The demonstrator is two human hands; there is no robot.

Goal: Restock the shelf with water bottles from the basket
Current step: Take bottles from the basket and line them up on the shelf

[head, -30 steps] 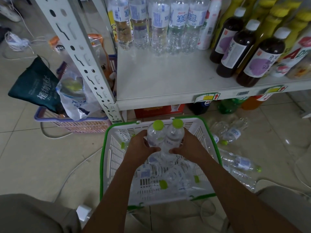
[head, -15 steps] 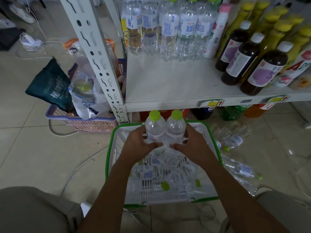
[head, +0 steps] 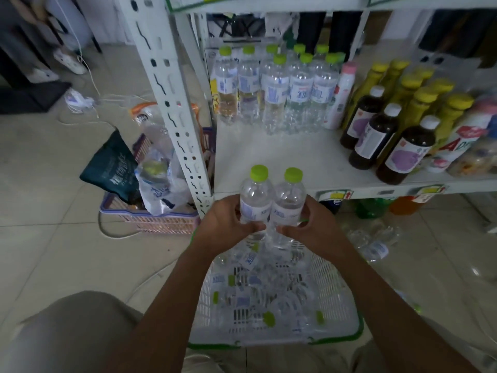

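Note:
Two clear water bottles with green caps stand upright side by side in my hands, just in front of the shelf's front edge. My left hand (head: 224,226) grips the left water bottle (head: 255,197). My right hand (head: 313,228) grips the right water bottle (head: 289,203). Below them sits the white basket with a green rim (head: 347,297), holding several more water bottles (head: 258,292). On the white shelf (head: 295,160) a group of like water bottles (head: 279,87) stands at the back left.
Dark juice bottles (head: 382,135) and yellow-capped bottles (head: 419,92) fill the shelf's right side. The perforated shelf post (head: 172,103) rises left of my hands. A pink basket with bags (head: 158,222) sits on the floor at left. Loose bottles (head: 376,243) lie on the floor at right.
Both hands have lifted the two bottles up out of the basket to the level of the shelf's front edge. The camera has tilted up, showing more of the shelf.

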